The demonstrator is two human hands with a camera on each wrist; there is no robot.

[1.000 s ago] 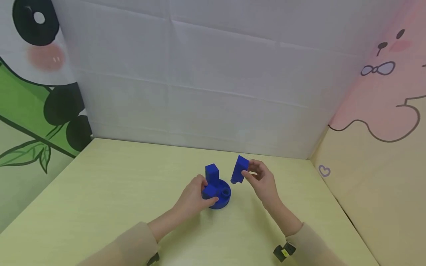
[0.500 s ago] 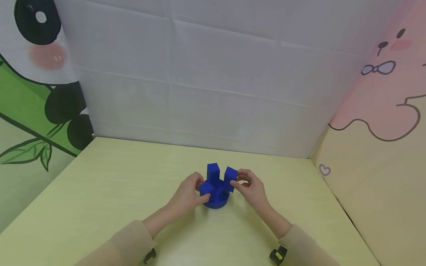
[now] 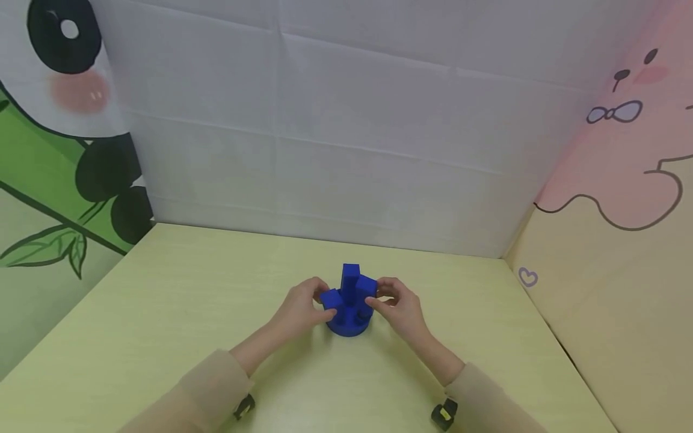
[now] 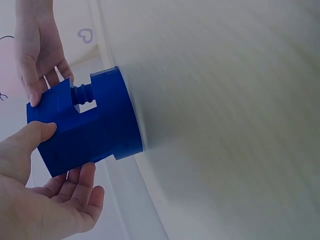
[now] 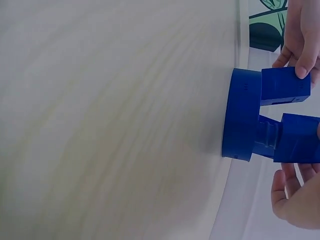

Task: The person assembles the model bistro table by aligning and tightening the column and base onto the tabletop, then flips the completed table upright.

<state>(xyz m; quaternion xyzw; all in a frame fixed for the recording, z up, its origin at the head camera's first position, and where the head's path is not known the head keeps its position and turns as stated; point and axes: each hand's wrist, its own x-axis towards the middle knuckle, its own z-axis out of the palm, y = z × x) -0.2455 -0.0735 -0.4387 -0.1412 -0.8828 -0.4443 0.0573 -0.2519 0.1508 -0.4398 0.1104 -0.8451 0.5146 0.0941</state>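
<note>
A round blue base (image 3: 347, 329) stands on the table and carries blue rectangular blocks. My left hand (image 3: 295, 308) pinches the left block (image 3: 331, 297) between thumb and fingers; in the right wrist view this block sits down against the base. With thumb and fingertips my right hand (image 3: 403, 310) holds the right block (image 3: 367, 286). Between that block and the base a ribbed blue peg (image 4: 83, 93) shows, so the block stands a little off the base. A third block (image 3: 351, 274) rises upright at the back of the base, between the two hands.
The pale yellow table (image 3: 216, 282) runs back to a white cloth wall (image 3: 335, 150). Side panels with cartoon drawings stand at left and right. Dark wrist devices (image 3: 444, 414) show below both sleeves.
My right hand has brought its block left and down from beside the base to over it. My left hand and the base have shifted slightly left.
</note>
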